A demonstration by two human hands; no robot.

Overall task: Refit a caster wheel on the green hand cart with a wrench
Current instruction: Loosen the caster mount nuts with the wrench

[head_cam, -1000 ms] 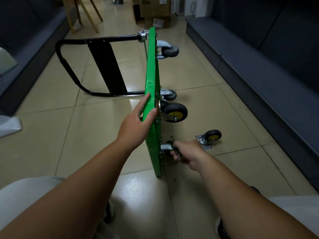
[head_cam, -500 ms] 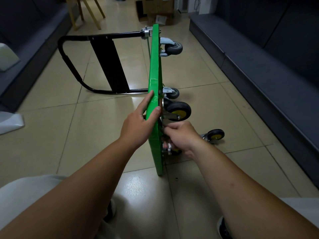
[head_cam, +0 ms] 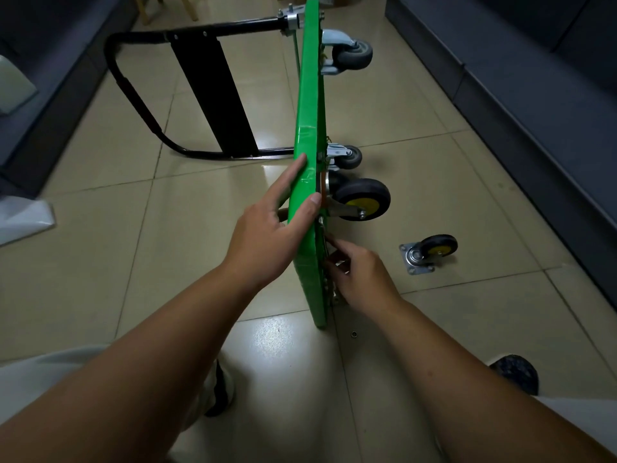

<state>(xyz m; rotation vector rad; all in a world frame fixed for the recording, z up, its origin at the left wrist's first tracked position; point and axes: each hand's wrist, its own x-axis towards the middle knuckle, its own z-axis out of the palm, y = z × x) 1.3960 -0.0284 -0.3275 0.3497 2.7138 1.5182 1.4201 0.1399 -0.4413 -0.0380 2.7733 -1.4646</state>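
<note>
Green is what stands out: the green hand cart (head_cam: 309,128) is tipped up on its long edge on the tiled floor (head_cam: 100,262), with its underside facing right and its black handle (head_cam: 133,95) stretched out flat to the left. The person crouches at the near end. Their left hand (head_cam: 267,235) holds the upper edge of the deck, with the thumb hooked over the rim and the fingers laid along the left face. Their right hand (head_cam: 362,279) is pressed against the underside near the lower near corner. Its fingers are curled around a glint of metal there, but I cannot tell whether they grip a tool or a fitting.

Three casters are on the underside: a yellow-hubbed wheel (head_cam: 362,199) just above the right hand, a small grey wheel (head_cam: 349,157) beyond it, and a far grey wheel (head_cam: 352,55) by the handle hinge. The loose caster wheel (head_cam: 429,253) lies on the floor to the right, well apart from the deck, with its mounting plate facing the person. A small nut (head_cam: 354,334) rests on the tile near the deck's near corner.
</note>
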